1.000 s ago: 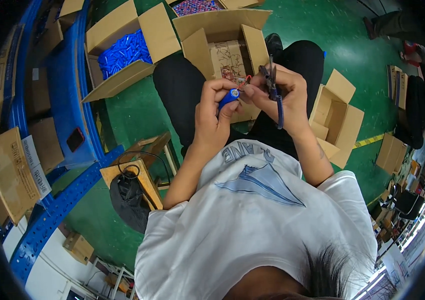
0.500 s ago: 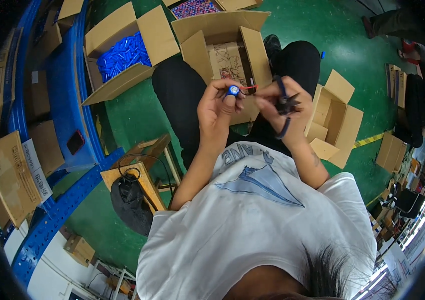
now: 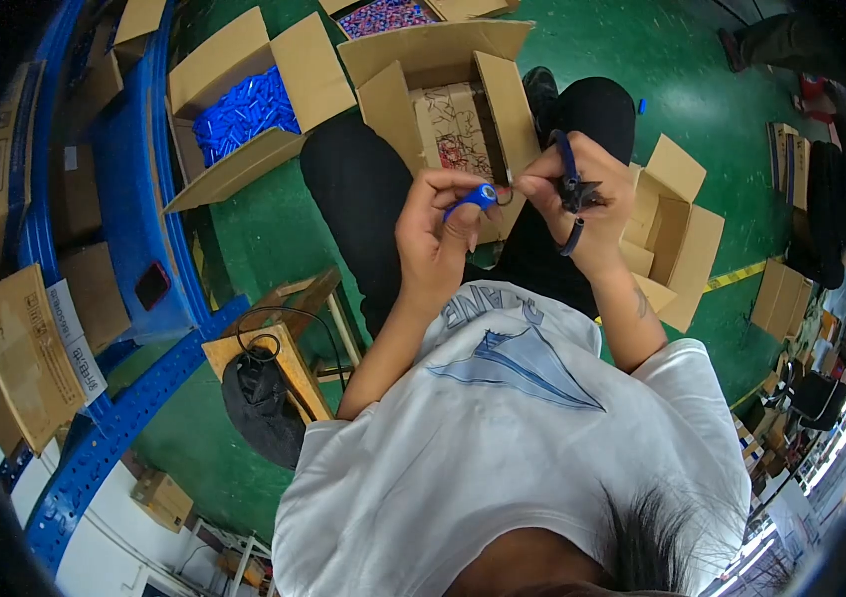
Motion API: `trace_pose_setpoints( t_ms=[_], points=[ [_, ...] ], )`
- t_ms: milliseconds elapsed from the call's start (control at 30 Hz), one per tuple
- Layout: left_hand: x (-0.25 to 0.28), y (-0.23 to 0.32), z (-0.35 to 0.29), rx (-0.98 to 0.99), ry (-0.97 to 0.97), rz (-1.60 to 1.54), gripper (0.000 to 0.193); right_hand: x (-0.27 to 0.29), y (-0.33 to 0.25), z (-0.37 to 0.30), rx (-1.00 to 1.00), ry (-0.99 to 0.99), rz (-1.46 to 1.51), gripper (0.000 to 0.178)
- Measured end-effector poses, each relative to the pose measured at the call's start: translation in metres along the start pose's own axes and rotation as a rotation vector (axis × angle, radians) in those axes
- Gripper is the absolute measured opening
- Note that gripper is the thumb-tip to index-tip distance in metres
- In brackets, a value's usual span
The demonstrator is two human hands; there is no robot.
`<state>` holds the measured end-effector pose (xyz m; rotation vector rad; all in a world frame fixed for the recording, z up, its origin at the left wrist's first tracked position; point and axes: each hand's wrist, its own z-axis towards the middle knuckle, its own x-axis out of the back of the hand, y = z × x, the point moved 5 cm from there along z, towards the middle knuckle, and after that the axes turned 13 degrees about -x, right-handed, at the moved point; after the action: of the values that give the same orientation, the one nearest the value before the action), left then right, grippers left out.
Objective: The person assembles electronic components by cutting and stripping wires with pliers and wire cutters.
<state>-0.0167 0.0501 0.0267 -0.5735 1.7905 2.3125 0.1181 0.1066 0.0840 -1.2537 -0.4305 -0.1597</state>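
Between the bent fingers and thumb of my left hand (image 3: 428, 234) is a blue cylindrical battery cell (image 3: 471, 202), tilted with one end up toward the right. My right hand (image 3: 597, 224) is close beside it, with dark-handled wire cutters (image 3: 574, 195) resting across its palm and fingers. The thumb and forefinger of that hand pinch together near a thin wire (image 3: 505, 196) at the cell's end; the wire's far tip is hidden. Beyond both hands, an open cardboard box (image 3: 433, 42) between my knees holds loose thin wires (image 3: 463, 134).
Many blue cells (image 3: 244, 114) fill a carton (image 3: 214, 50) at the far left. Another open carton (image 3: 694, 269) stands at my right. A wooden stool (image 3: 289, 373) with a black bag (image 3: 259, 398) and a blue rack (image 3: 119, 214) with a phone (image 3: 152, 286) are at my left.
My left hand has turned the cell from end-on to tilted sideways and shifted it slightly right. My right hand has moved a little right; the red wire piece seen before no longer shows.
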Motion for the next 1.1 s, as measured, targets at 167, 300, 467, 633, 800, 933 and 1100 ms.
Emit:
trace_pose_setpoints(
  t_ms=[167,300,467,633,800,933,1100],
  points=[
    [-0.008,0.004,-0.002,-0.023,-0.085,-0.028,0.036,-0.003,-0.007,0.005,0.042,0.03,-0.006,0.014],
    [-0.002,0.003,-0.002,-0.034,-0.041,-0.042,0.035,-0.014,-0.002,0.01,-0.006,-0.005,0.032,0.014],
    [0.021,-0.007,0.003,0.049,0.026,-0.094,0.035,-0.021,0.018,0.013,-0.287,-0.38,0.229,0.02],
    [0.019,-0.002,0.01,0.017,-0.017,-0.112,0.034,-0.018,0.036,-0.002,-0.179,-0.535,-0.14,0.031],
    [0.016,-0.004,0.006,0.019,-0.023,-0.079,0.034,-0.019,0.015,0.001,0.006,-0.53,-0.328,0.036],
    [0.013,-0.004,0.006,-0.014,-0.038,-0.075,0.034,-0.019,0.015,-0.003,0.083,-0.499,-0.456,0.032],
    [0.013,-0.002,0.004,-0.073,0.02,0.078,0.031,-0.015,0.009,-0.003,0.163,-0.345,-0.579,0.035]
  ],
)
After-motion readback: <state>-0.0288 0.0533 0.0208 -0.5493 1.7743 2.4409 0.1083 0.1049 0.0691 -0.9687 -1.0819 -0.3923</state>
